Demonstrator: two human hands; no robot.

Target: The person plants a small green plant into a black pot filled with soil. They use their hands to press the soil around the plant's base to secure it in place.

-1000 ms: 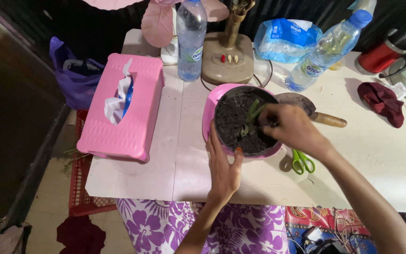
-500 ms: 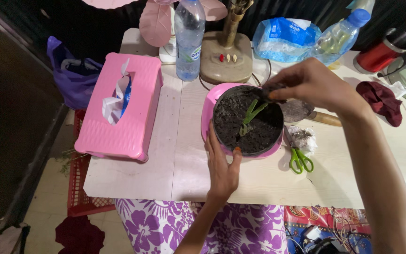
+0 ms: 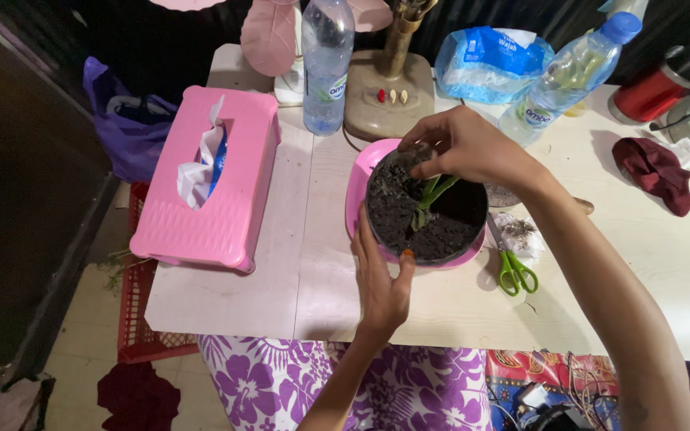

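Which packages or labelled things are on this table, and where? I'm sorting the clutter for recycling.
Upright clear bottle: back centre, white and green label band.
Leaning clear bottle: back right, blue cap, same kind of label.
Soft packet: back, between the bottles, blue and white plastic.
Tissue box: left, pink rectangular plastic, white tissue sticking out.
No screens or signs.

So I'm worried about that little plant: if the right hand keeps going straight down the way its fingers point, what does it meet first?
Most likely the dark soil in the pot, just beside the green seedling; the right hand hovers over it, though depth is unclear.
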